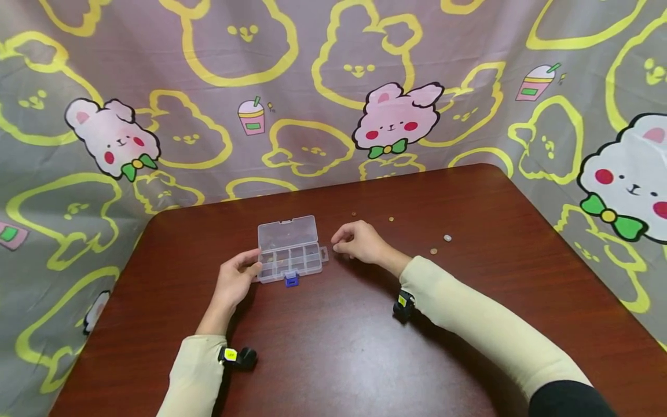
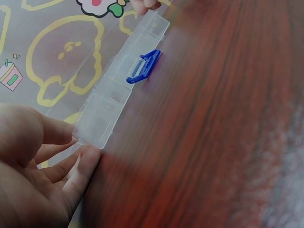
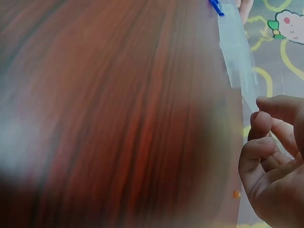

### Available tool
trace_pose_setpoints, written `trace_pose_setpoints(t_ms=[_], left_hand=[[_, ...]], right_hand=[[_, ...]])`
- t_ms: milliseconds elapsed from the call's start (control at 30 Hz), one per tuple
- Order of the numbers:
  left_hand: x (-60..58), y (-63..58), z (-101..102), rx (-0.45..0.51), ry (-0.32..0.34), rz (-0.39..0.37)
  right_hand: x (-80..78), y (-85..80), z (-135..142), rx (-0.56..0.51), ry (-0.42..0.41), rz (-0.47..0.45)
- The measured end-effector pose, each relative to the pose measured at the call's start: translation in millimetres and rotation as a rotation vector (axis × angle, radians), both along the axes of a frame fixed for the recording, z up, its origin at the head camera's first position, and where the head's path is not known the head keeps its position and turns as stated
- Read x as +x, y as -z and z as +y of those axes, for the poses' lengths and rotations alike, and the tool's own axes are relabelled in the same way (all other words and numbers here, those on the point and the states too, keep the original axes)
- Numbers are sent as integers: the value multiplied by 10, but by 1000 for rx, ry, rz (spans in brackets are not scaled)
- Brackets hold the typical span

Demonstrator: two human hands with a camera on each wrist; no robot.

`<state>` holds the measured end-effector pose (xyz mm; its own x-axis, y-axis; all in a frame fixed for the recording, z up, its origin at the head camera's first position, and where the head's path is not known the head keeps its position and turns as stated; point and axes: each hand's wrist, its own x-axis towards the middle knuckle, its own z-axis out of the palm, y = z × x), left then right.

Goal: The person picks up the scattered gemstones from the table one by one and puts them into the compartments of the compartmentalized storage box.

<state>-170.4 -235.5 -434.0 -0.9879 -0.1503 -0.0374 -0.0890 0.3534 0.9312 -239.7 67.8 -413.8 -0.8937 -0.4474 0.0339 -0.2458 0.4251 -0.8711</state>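
Observation:
A clear plastic compartment box [image 1: 289, 272] stands on the table with its lid raised at the back and a blue latch [image 1: 292, 280] at its front. Small bits show faintly in its left compartments. My left hand [image 1: 235, 281] grips the box's left end; in the left wrist view, thumb and fingers [image 2: 88, 161] meet its near corner. My right hand [image 1: 362, 242] is just right of the box's hanging tab [image 1: 325, 253]. Its thumb and index fingertips [image 3: 262, 124] come close together in a pinch shape; I cannot tell whether something small is between them.
Several small pieces lie on the brown table [image 1: 333, 347] right of the box: a whitish one [image 1: 447, 238], a brownish one [image 1: 433, 251], a yellowish one [image 1: 391, 219] and a tiny reddish one [image 1: 354, 214]. A patterned curtain [image 1: 312, 69] hangs behind the table's far edge.

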Motion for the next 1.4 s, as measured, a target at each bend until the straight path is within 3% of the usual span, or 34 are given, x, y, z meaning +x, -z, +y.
trace_pose_setpoints(t_ms=[267, 1000, 1400], left_hand=[[6, -27, -3, -14, 4, -12], [10, -23, 5, -18, 1, 2], [14, -16, 13, -16, 0, 3]], right_hand=[[45, -16, 318, 8, 13, 12], [397, 86, 1317, 30, 86, 20], [530, 126, 1754, 64, 126, 81]])
